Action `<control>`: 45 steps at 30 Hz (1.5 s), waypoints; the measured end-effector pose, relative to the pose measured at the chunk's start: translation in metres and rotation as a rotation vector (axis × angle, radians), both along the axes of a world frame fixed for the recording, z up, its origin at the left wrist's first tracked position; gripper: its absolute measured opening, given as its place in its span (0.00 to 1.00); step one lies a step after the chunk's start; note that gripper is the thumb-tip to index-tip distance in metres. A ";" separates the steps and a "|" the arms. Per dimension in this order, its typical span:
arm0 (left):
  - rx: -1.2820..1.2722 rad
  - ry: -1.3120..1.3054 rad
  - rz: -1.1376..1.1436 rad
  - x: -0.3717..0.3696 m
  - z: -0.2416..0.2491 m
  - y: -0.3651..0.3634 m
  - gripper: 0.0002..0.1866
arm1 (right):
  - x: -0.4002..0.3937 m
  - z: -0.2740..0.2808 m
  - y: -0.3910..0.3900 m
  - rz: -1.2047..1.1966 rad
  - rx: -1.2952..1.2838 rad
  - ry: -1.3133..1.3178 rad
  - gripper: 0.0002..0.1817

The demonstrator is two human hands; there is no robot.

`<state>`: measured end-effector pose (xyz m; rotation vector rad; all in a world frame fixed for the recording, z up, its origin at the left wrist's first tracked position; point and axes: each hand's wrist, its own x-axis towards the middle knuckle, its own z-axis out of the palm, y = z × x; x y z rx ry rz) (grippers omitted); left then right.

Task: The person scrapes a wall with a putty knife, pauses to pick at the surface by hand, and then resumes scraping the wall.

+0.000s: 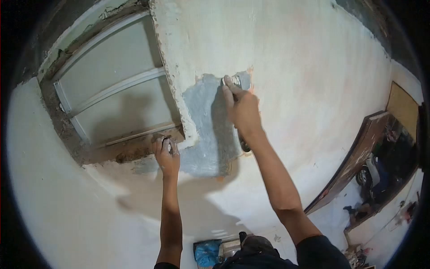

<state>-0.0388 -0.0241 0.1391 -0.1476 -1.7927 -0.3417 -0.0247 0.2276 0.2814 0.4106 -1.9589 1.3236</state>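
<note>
My right hand (244,112) is raised against the wall, fingers closed around what looks like a putty knife (244,145). Its dark handle end shows below the hand. The hand mostly covers the blade, near the top edge of a grey filler patch (199,101). My left hand (167,154) is at the lower edge of the window opening (130,143), its fingers curled and smeared with pale material. Something dark shows between those fingers, but I cannot tell what it is. The grey patch wraps around the opening's lower right corner, with rough orange-brown edges.
A pale frame with a crossbar (121,89) sits in the opening, which has broken, crumbly edges. Below me on the floor are a blue plastic bag (207,253) and a box. To the right, a wooden-framed doorway (354,157) shows a motorbike beyond.
</note>
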 end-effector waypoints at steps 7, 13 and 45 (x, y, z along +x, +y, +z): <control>-0.002 0.043 0.013 -0.003 0.005 0.003 0.05 | -0.035 -0.072 -0.014 -0.122 0.055 0.415 0.19; 0.008 0.071 0.003 -0.008 0.002 0.003 0.05 | -0.011 -0.028 -0.021 -0.092 0.072 0.073 0.19; -0.074 0.037 0.067 -0.003 -0.004 0.007 0.09 | 0.039 -0.081 0.123 0.360 -0.051 -0.369 0.14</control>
